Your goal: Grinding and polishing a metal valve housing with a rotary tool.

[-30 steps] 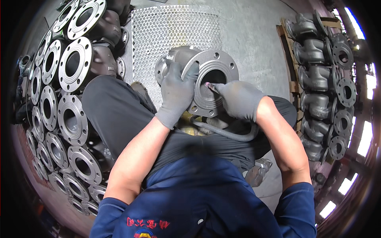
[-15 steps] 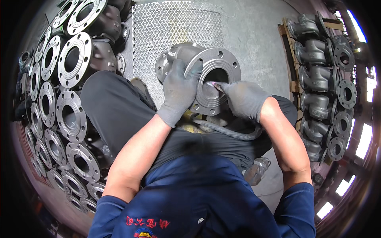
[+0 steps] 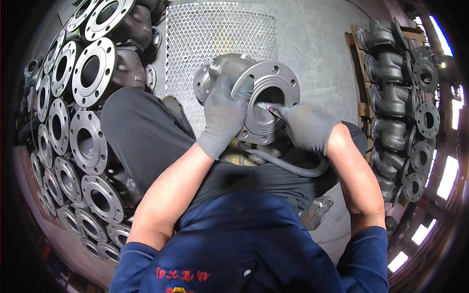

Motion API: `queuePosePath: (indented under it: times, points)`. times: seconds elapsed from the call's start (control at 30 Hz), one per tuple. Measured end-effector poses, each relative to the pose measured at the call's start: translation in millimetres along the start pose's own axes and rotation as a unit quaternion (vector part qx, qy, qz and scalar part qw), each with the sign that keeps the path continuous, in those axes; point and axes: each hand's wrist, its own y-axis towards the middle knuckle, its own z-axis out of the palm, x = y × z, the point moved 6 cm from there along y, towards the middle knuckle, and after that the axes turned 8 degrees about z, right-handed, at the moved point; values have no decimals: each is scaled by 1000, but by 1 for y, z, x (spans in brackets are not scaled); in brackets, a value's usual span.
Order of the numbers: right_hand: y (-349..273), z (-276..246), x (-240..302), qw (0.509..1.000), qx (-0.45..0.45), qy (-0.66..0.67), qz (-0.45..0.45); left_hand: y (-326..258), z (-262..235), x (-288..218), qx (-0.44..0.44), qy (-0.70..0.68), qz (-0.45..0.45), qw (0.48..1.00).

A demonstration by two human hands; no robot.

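A grey cast-metal valve body [image 3: 229,66] lies between my legs, its round bolt-holed flange [image 3: 283,75] tilted up toward me. My left hand [image 3: 223,110], in a grey glove, is closed over the left edge of the flange, with the thumb and fingers on the metal. My gloved right hand [image 3: 310,126] is wrapped round a slim die grinder, mostly hidden by the glove. Its pink tip [image 3: 268,107] reaches into the flange opening, by the inner wall. A ribbed dark hose [image 3: 293,168] curves below my right hand.
Stacked flanged valve bodies [image 3: 93,73] crowd the left side, close to my left knee. More valve bodies [image 3: 388,100] stand in a row at the right, beside wooden boards [image 3: 362,78]. A diamond-mesh metal sheet [image 3: 195,29] lies on the floor under the valve.
My right hand and the grinder have shifted slightly right and toward me, the pink tip staying within the opening. My left hand keeps its hold on the flange. The whole view has shifted a little.
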Motion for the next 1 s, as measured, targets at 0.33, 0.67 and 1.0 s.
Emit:
queuePosePath:
  times: [0.33,0.67,1.0]
  points:
    - [-5,-3,4,997,-37,47,-43,0,3,4,-4,32,21,999]
    - [7,10,-4,999,-18,30,-23,-2,0,0,-2,21,15,1000]
    - [12,5,-9,1000,-4,-19,6,-2,3,-2,-5,9,0,1000]
